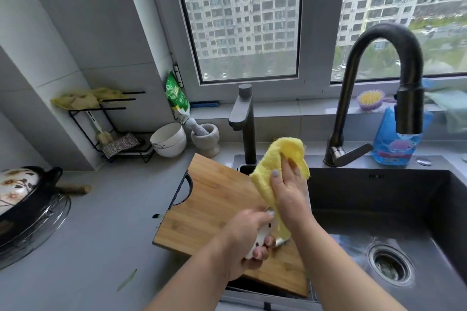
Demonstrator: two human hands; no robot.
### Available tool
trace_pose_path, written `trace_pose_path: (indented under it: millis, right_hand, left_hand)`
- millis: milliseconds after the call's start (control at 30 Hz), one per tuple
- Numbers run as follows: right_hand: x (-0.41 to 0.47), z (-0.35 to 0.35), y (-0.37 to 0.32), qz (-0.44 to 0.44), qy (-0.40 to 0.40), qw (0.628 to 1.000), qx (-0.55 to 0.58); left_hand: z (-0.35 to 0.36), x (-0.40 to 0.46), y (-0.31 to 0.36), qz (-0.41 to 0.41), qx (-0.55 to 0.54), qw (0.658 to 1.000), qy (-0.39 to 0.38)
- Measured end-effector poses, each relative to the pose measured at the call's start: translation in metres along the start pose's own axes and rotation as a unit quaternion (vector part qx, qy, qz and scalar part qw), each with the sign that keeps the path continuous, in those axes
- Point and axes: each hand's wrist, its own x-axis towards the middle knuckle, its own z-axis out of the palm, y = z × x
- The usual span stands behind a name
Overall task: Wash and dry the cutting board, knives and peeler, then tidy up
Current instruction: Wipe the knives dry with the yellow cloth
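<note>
The knife (262, 237), white-handled with dark rivets, is held over the near end of the cutting board (217, 207), its blade running up into the folds of a yellow cloth (278, 166) and mostly hidden by it. The left hand (249, 240) has its fingers (261, 251) curled tight round the handle. The right hand (290, 189) presses the cloth against the blade with fairly straight fingers, thumb on the near side, so the cloth is pinched round the metal.

Judging from this, the work is in the drying stage for this knife: the bamboo board lies flat on the surface at the left edge of the sink (379, 209), partly over a narrow side compartment, and looks clean, though whether it is fully dry cannot be told. No other knife and no peeler can be made out, so those, and the tidying, seem still to do.

The sink basin holds nothing but a wet sheen near its drain (390, 264); the tall faucet (389, 63) is not running. Further out, stacked white bowls (168, 139) look empty, a stone mortar (205, 134) holds its pestle, a wire rack (113, 129) carries a brush and scrubbing pad, and a lidded pot (22, 192) sits at far left. A blue detergent bottle (396, 139) stands behind the sink.
</note>
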Motion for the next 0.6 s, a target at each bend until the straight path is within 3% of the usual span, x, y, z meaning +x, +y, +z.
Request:
trace_pose_path:
  millis: [133,267,533,600]
  right_hand:
    - [0.003,-0.005,-0.004,0.025,-0.05,0.995,-0.081]
    - [0.019,-0.013,-0.002,0.04,-0.013,0.989,-0.144]
    - [0.043,-0.027,0.008,0.129,0.078,0.988,-0.044]
    - [0.05,-0.028,0.016,0.219,0.114,0.968,0.052]
  left_hand:
    - [-0.001,-0.009,-0.004,0.01,0.032,0.999,-0.014]
    - [-0.006,-0.021,-0.005,0.021,0.053,0.997,-0.052]
    - [-0.014,-0.037,-0.01,0.042,0.026,0.995,-0.092]
    - [-0.018,-0.039,-0.011,0.037,0.008,0.996,-0.086]
